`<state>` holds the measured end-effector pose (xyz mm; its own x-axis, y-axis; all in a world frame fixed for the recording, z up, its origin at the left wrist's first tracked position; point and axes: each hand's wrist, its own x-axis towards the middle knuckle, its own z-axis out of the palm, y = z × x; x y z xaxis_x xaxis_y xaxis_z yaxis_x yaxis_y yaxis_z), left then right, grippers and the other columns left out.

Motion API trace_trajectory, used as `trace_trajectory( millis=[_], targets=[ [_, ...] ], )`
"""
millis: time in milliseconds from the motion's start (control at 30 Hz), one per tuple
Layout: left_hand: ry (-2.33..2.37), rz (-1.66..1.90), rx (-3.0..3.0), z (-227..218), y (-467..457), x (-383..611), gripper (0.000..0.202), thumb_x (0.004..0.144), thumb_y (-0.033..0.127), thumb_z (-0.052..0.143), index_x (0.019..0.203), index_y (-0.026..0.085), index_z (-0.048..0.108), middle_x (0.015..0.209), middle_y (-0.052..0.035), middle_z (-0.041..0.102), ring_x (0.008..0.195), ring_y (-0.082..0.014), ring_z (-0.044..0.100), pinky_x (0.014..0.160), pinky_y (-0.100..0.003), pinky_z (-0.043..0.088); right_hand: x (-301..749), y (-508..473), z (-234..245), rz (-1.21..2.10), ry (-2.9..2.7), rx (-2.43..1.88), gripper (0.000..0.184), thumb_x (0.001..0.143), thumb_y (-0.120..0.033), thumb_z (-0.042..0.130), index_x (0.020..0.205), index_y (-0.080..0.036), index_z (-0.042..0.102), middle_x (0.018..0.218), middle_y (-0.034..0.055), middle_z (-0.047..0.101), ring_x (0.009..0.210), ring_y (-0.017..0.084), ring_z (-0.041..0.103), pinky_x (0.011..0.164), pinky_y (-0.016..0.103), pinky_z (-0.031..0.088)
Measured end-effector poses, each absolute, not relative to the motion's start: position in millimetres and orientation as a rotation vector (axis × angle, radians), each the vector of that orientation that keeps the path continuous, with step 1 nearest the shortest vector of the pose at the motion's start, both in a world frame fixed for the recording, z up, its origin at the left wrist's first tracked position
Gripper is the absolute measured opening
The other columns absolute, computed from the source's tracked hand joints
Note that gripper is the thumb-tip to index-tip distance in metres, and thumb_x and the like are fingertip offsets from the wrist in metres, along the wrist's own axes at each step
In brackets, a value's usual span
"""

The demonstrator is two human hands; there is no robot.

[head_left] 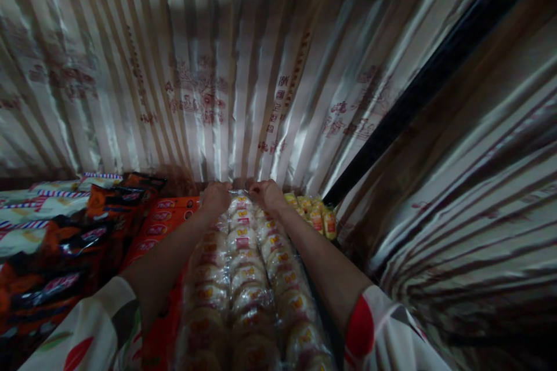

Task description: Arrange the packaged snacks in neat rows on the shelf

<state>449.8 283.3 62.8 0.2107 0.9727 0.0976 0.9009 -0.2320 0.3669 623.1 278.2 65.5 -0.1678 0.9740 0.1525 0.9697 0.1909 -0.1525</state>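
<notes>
A long clear plastic pack of round wrapped cakes (243, 278) runs from the bottom of the view to the far edge of a shelf. My left hand (215, 197) is closed on the pack's far left corner. My right hand (268, 194) is closed on its far right corner. Both arms stretch forward along the pack's sides, in patterned sleeves.
Orange and red snack bags (104, 214) and striped packets (43, 203) lie to the left. Small yellow wrapped items (317, 214) sit to the right. A striped shiny curtain (217, 69) hangs behind, and a dark pole (435, 69) slants at the right.
</notes>
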Motion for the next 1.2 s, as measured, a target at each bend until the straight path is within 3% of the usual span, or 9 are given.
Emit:
trace_trajectory(
  millis=[200, 333, 467, 567, 733, 833, 967, 1200],
  targets=[
    [1.807, 0.481, 2.214, 69, 281, 451, 0.023, 0.083, 0.013, 0.046, 0.092, 0.016, 0.067, 0.095, -0.0077, 0.071, 0.091, -0.0164, 0.065, 0.080, -0.024, 0.047, 617, 280, 63, 0.062, -2.088, -1.822, 0.017, 0.083, -0.025, 0.055, 0.083, -0.024, 0.072, 0.083, 0.0008, 0.073, 0.075, 0.014, 0.062, 0.072, 0.021, 0.042],
    [1.809, 0.483, 2.242, 65, 282, 452, 0.023, 0.082, 0.011, 0.046, 0.089, 0.015, 0.068, 0.094, -0.0085, 0.070, 0.091, -0.0175, 0.065, 0.079, -0.025, 0.047, 616, 275, 66, 0.023, -2.101, -1.817, 0.018, 0.083, -0.021, 0.052, 0.083, -0.022, 0.070, 0.085, 0.0022, 0.072, 0.076, 0.014, 0.061, 0.077, 0.023, 0.041],
    [1.789, 0.529, 2.304, 61, 281, 451, 0.027, 0.080, 0.010, 0.047, 0.099, 0.014, 0.065, 0.099, -0.0093, 0.069, 0.095, -0.0182, 0.062, 0.084, -0.026, 0.045, 620, 267, 67, -0.069, -2.162, -1.665, 0.017, 0.083, -0.019, 0.052, 0.083, -0.020, 0.069, 0.084, 0.0034, 0.070, 0.081, 0.015, 0.059, 0.088, 0.028, 0.036],
    [1.763, 0.581, 2.380, 64, 275, 448, 0.030, 0.080, 0.010, 0.046, 0.105, 0.013, 0.063, 0.103, -0.0105, 0.066, 0.102, -0.0199, 0.057, 0.091, -0.029, 0.042, 626, 258, 65, -0.015, -2.273, -1.570, 0.016, 0.081, -0.017, 0.055, 0.077, -0.021, 0.070, 0.075, 0.0012, 0.068, 0.075, 0.014, 0.057, 0.088, 0.028, 0.036],
    [1.609, 0.571, 2.574, 76, 258, 447, 0.022, 0.084, 0.020, 0.047, 0.081, 0.017, 0.068, 0.097, -0.0101, 0.064, 0.103, -0.0227, 0.051, 0.093, -0.035, 0.038, 629, 252, 63, 0.087, -2.357, -1.578, 0.018, 0.083, -0.018, 0.055, 0.074, -0.022, 0.070, 0.071, -0.0003, 0.067, 0.071, 0.013, 0.056, 0.083, 0.027, 0.037],
    [1.569, 0.530, 2.626, 77, 251, 449, 0.019, 0.081, 0.022, 0.051, 0.076, 0.017, 0.068, 0.100, -0.0119, 0.063, 0.105, -0.0264, 0.048, 0.089, -0.038, 0.040, 627, 254, 64, 0.134, -2.347, -1.627, 0.012, 0.080, -0.019, 0.061, 0.074, -0.022, 0.070, 0.072, -0.0003, 0.068, 0.071, 0.013, 0.057, 0.081, 0.026, 0.038],
    [1.582, 0.478, 2.625, 71, 252, 452, 0.017, 0.078, 0.019, 0.051, 0.076, 0.015, 0.067, 0.095, -0.0147, 0.064, 0.100, -0.0278, 0.050, 0.085, -0.039, 0.040, 623, 255, 65, 0.175, -2.317, -1.672, 0.007, 0.075, -0.015, 0.065, 0.073, -0.021, 0.068, 0.073, -0.0010, 0.068, 0.069, 0.012, 0.057, 0.079, 0.025, 0.040],
    [1.589, 0.483, 2.628, 63, 262, 454, 0.023, 0.082, 0.016, 0.042, 0.083, 0.013, 0.065, 0.090, -0.0123, 0.065, 0.093, -0.0230, 0.055, 0.089, -0.038, 0.038, 618, 248, 71, 0.109, -2.296, -1.684, 0.014, 0.080, -0.013, 0.054, 0.075, -0.019, 0.066, 0.074, 0.0018, 0.068, 0.072, 0.014, 0.058, 0.082, 0.025, 0.038]
  ],
)
